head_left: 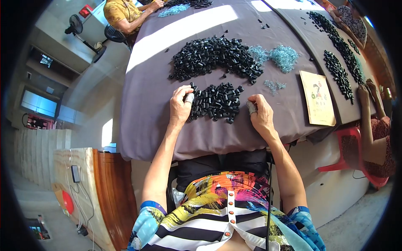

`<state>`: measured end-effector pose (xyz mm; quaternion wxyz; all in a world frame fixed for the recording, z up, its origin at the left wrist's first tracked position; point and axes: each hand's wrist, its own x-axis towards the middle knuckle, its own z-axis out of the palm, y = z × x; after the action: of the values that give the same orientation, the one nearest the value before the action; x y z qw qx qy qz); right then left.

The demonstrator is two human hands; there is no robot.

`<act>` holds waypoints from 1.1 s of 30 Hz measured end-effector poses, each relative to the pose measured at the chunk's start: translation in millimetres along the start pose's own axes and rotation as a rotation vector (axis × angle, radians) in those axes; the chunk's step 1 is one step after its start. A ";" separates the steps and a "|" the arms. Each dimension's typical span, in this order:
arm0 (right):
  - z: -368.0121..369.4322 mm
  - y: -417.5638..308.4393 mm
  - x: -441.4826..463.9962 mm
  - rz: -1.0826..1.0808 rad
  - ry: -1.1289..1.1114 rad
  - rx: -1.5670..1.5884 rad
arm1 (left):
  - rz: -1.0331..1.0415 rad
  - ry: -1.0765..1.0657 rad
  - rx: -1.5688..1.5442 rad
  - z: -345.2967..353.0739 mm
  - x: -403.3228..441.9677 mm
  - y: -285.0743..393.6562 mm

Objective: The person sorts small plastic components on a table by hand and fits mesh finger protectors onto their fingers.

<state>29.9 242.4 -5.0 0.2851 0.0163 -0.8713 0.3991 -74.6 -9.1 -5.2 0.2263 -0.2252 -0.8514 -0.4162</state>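
My left hand (180, 105) is closed in a pinch at the left edge of a small pile of black tube-like pieces (217, 102). One such black piece shows at its fingertips. On the pile's other side, my right hand (262, 113) has its fingers curled together just above the cloth; whatever they hold is too small to make out. Grey wrapping covers a finger on each hand. Behind the small pile spreads a larger heap of the same black pieces (209, 54). To its right lie clear bluish small parts (284, 58), with a few more (274, 86) nearer my right hand.
A grey-brown cloth (146, 121) covers the table. A tan booklet (317, 98) lies at the right. Co-workers sit at the far left (121, 16) and right (372, 138), beside more black pieces (339, 73). A red plastic chair (347, 154) stands at the right.
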 end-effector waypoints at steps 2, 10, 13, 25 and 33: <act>-0.7 -0.1 0.0 0.001 0.000 0.014 | 0.050 -0.011 0.029 5.2 5.9 15.9; -1.7 -0.7 0.7 0.006 -0.025 0.024 | 0.170 -0.112 0.065 42.3 20.9 50.2; -2.6 -1.9 0.5 0.018 -0.028 0.041 | 0.115 -0.189 0.051 53.9 20.8 46.4; -2.6 -1.8 1.1 0.027 -0.032 0.048 | 0.162 -0.206 0.075 71.7 40.6 68.8; -3.3 -1.6 1.4 0.020 -0.041 0.054 | 0.178 -0.415 0.200 96.1 37.7 86.7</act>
<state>30.7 243.9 -1.4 0.2628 0.0234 -0.8659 0.4250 -74.0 124.0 16.0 0.1033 -0.3563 -0.8935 -0.2531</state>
